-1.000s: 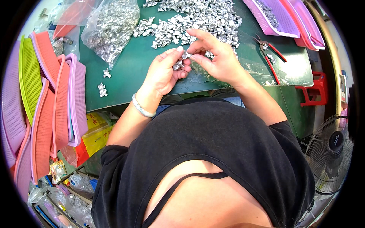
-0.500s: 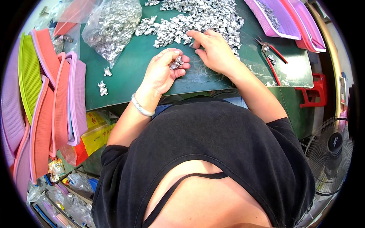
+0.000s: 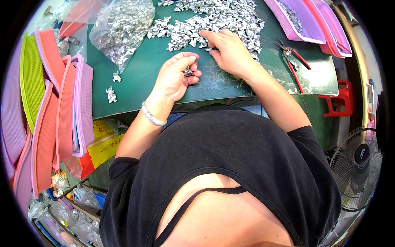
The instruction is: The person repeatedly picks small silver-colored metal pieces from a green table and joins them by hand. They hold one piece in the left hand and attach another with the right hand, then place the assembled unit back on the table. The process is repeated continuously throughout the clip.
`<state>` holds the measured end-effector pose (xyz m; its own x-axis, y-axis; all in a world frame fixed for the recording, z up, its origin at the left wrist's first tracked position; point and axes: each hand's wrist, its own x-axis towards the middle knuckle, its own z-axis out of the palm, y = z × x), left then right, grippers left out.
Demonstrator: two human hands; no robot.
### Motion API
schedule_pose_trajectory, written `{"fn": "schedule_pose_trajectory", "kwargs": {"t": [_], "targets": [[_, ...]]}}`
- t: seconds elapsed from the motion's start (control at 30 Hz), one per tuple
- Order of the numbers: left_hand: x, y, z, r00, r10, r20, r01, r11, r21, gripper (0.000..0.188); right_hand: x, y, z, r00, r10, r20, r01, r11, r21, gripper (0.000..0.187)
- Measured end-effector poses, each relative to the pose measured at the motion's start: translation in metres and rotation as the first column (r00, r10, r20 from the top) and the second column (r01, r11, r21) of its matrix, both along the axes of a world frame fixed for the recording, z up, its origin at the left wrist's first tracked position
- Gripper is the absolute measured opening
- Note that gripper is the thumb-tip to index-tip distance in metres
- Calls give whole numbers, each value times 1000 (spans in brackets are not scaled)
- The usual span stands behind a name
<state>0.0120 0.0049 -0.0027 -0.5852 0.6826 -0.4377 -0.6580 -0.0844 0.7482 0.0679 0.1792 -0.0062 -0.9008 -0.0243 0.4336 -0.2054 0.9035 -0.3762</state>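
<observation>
The person wears a black top (image 3: pixel 230 164) with short sleeves that stop above the elbows, so both arms are bare all the way down to the hands. The top has a wide, round neck at about 6 o'clock, and a thin black strap (image 3: pixel 193 201) runs across the chest under it. On the left wrist, at about 9 o'clock from the middle, sits a thin, pale, see-through bangle (image 3: pixel 153 117), while the left hand (image 3: pixel 175 78) and right hand (image 3: pixel 230 51) have no gloves, rings or watch that can be seen.
</observation>
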Motion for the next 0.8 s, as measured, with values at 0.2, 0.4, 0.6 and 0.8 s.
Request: {"fn": "schedule_pose_trajectory", "kwargs": {"t": [0.2, 0.4, 0.6, 0.8], "targets": [[-2, 1, 4, 1000, -23, 6, 23, 999, -43, 14, 6, -5, 10, 997, 68, -24, -70, 991, -111, 43], [0, 3, 1, 998, -56, -10, 57, 997, 44, 15, 15, -17, 19, 975, 205, -80, -220, 904, -367, 48], [-2, 0, 3, 997, -81, -4, 81, 994, 71, 15, 22, -1, 15, 990, 137, -28, -139, 946, -294, 45], [-1, -1, 5, 995, -89, -36, 91, 993, 69, 16, 29, 10, 10, 994, 77, 80, -85, 991, 104, 36]]}}
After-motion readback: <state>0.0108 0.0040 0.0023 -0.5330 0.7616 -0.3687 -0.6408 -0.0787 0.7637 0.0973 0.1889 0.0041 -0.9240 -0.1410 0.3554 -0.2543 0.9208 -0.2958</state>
